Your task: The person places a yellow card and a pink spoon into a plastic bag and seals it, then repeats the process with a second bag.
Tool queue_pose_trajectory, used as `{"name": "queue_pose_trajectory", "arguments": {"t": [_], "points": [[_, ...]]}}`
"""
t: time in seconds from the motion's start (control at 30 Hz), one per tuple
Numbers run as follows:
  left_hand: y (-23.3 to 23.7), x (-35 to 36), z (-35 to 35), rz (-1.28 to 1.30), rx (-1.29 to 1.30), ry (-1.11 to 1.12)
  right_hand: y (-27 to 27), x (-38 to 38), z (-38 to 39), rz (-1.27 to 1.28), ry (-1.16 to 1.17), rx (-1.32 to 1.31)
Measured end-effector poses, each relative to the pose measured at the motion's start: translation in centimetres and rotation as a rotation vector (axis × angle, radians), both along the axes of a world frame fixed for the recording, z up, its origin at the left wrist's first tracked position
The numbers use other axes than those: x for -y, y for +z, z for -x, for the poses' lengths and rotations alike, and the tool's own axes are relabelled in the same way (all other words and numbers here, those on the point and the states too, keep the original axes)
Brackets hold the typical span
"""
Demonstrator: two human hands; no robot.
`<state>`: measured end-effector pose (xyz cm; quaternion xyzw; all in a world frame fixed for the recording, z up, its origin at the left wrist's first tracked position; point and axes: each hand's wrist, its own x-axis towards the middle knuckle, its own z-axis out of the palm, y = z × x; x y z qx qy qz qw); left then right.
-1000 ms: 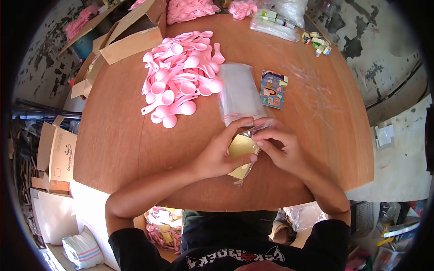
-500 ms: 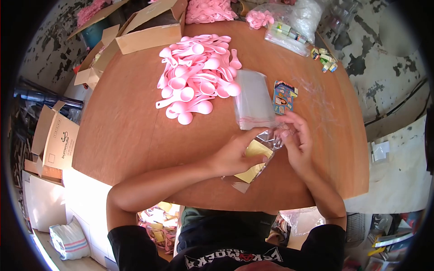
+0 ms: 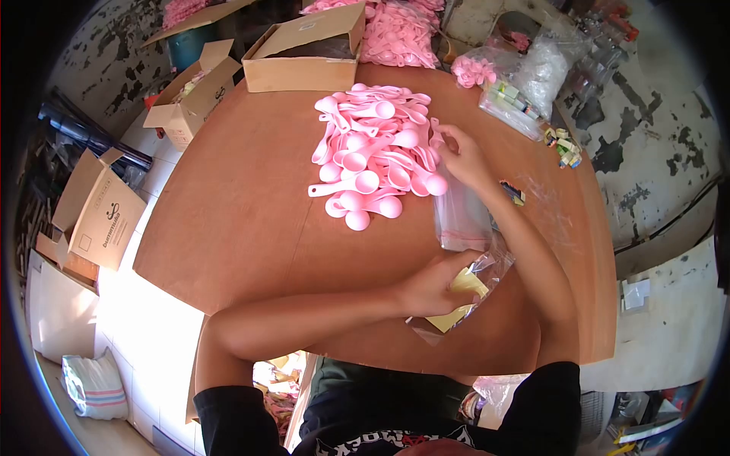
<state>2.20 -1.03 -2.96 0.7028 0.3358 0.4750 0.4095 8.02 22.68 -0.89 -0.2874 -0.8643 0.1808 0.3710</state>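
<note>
My left hand point(image 3: 435, 287) is closed on a clear plastic bag point(image 3: 498, 262) with a folded yellow card point(image 3: 469, 284) inside, held over the table's near edge. My right hand point(image 3: 461, 158) is stretched out to the right side of a heap of pink plastic scoops point(image 3: 380, 156). Its curved fingers are apart and at a single pink scoop point(image 3: 436, 135) on the heap's edge; no firm grip shows. Under my right forearm lies a stack of flat clear bags point(image 3: 461, 220). The forearm mostly hides a printed blue card point(image 3: 514, 191).
Along the far edge stand an open carton point(image 3: 300, 74) and a bag of pink scoops point(image 3: 399, 38). To the right are bubble wrap point(image 3: 541, 72), a plastic pack point(image 3: 511, 110) and small coloured pieces point(image 3: 564, 148). More cartons point(image 3: 106, 213) stand left of the brown table point(image 3: 228, 190).
My right hand has left the mouth of the plastic bag and moved forward to the scoop heap. My left hand keeps the bag and yellow card. The head view has shifted.
</note>
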Motion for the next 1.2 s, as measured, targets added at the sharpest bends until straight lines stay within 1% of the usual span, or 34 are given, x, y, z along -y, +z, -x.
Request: {"name": "queue_pose_trajectory", "arguments": {"t": [0.03,0.1,0.17,0.2,0.27,0.33,0.4,0.47,0.5,0.57,0.7,0.77,0.8,0.87,0.9,0.93,0.97,1.03,1.1,1.13,1.2], "points": [[-0.3,0.0,-0.1,-0.001,0.002,0.011,-0.1,-1.1,0.9,0.001,-0.019,0.037],[-0.7,-0.1,-0.2,-0.105,0.052,0.042,-0.4,-2.8,2.5,0.002,-0.030,0.075],[-0.7,-0.1,0.1,-0.058,0.081,0.014,-0.9,-4.1,3.5,-0.081,-0.125,0.102],[-0.5,-0.1,0.2,-0.029,0.069,-0.008,-0.8,-4.4,3.8,-0.080,-0.121,0.105],[-0.6,-0.2,0.1,0.002,0.065,-0.030,-0.7,-5.0,3.9,-0.097,-0.172,0.211],[-1.0,-0.3,-0.2,-0.056,0.085,0.001,-0.9,-5.6,3.9,-0.087,-0.178,0.193],[-1.1,-0.4,-0.3,-0.056,0.082,0.000,-0.5,-5.6,3.6,-0.082,-0.187,0.172],[-0.8,-0.4,-0.2,-0.059,0.073,-0.003,0.8,-5.1,3.3,0.074,-0.251,0.230],[-0.8,-0.3,-0.2,-0.055,0.056,0.001,0.7,-5.6,3.1,0.071,-0.256,0.226],[-0.5,-0.2,0.0,-0.056,0.033,-0.001,0.4,-6.5,2.7,0.268,-0.304,0.193],[-0.6,-0.3,0.0,-0.029,0.049,-0.023,1.7,-6.2,1.6,0.341,-0.331,0.144],[-0.5,-0.3,-0.1,-0.031,0.038,-0.025,2.3,-5.6,0.7,0.476,-0.205,-0.156],[-0.4,-0.3,-0.1,-0.033,0.036,-0.019,2.9,-5.1,0.2,0.470,-0.209,-0.163],[-0.3,-0.2,-0.2,-0.035,0.032,-0.024,3.8,-4.2,-1.3,0.453,-0.148,-0.359],[0.0,-0.1,-0.1,0.021,0.020,-0.031,4.2,-3.4,-2.1,0.452,-0.157,-0.363],[0.1,-0.1,-0.1,0.079,0.007,-0.039,4.7,-2.4,-2.9,0.482,-0.116,-0.461],[0.0,-0.1,-0.2,0.083,0.002,-0.050,5.0,-1.3,-3.8,0.511,-0.074,-0.561],[-0.3,-0.2,-0.3,0.044,0.031,-0.037,5.8,2.2,-5.9,0.518,-0.089,-0.547],[-0.2,-0.2,-0.3,0.092,0.017,-0.059,5.8,5.8,-8.2,0.582,0.021,-0.524],[0.0,0.0,-0.3,0.122,0.044,-0.046,5.5,7.5,-9.3,0.585,0.003,-0.535],[0.2,0.1,-0.3,0.177,0.067,-0.049,5.0,10.7,-11.3,0.768,0.066,-0.626]]}}
